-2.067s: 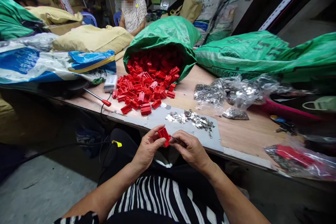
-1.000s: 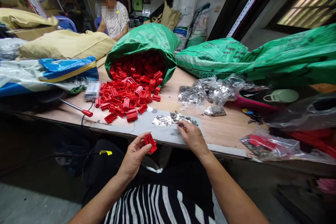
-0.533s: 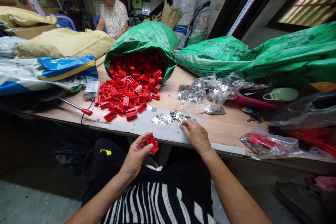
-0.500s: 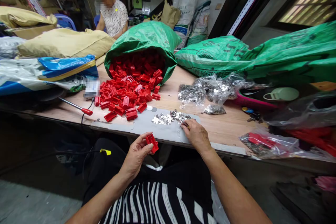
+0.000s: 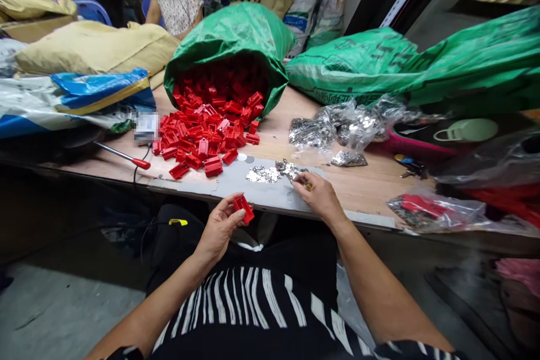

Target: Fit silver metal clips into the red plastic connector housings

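My left hand (image 5: 221, 226) grips a small red plastic housing (image 5: 243, 209) between thumb and fingers, its hollow side facing up, just off the table's front edge. My right hand (image 5: 318, 198) has thumb and fingertips pinched together at the right end of a pile of small shiny metal pieces (image 5: 262, 174). Whatever is in that pinch is too small to make out; a yellowish spot shows among the fingers. The metal pieces lie on a grey sheet (image 5: 236, 191) along the table edge. Behind them, a heap of similar red housings (image 5: 198, 143) spills from a green sack (image 5: 236, 28).
Clear bags of metal pieces (image 5: 312, 134) lie behind my right hand, and another bag (image 5: 434, 211) sits farther right. A lever with a red grip (image 5: 141, 163) juts out at left. More sacks (image 5: 97, 53) line the back, where another person (image 5: 177, 3) sits.
The view has tipped downward, so the table appears higher. My right hand has drawn slightly back to the right from the metal pile. The left hand still holds the red housing, turned a little.
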Demonstrator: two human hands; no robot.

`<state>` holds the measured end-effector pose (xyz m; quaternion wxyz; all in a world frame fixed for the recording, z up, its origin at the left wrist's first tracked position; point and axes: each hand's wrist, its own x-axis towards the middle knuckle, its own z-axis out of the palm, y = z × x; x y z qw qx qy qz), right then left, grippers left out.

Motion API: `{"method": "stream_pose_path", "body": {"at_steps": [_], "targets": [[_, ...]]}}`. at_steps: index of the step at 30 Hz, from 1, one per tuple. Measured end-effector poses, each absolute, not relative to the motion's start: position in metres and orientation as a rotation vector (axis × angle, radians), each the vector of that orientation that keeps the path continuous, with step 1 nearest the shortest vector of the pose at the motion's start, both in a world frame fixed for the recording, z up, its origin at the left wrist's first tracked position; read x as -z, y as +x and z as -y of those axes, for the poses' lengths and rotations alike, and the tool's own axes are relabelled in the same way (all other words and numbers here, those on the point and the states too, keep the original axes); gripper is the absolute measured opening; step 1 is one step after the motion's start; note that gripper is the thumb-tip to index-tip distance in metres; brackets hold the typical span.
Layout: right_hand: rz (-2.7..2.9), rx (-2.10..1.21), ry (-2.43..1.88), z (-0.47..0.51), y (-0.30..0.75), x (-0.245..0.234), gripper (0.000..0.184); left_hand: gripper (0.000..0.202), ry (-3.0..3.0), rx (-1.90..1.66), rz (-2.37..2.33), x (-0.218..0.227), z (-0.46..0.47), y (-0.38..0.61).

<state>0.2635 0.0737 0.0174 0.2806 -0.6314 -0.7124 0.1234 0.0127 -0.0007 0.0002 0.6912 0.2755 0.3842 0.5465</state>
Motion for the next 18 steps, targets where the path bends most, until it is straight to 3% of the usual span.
{"method": "stream_pose_path", "body": {"at_steps": [6, 18], "targets": [[1.729, -0.622, -1.656, -0.076, 0.270, -0.016, 0.015, 0.055, 0.566, -1.210, -0.886, -0.005, 0.003, 0.012], [2.082, -0.536, -1.573, -0.067, 0.269, -0.021, 0.016, 0.044, 0.636, -1.247, -0.922, -0.001, 0.001, 0.017]]}}
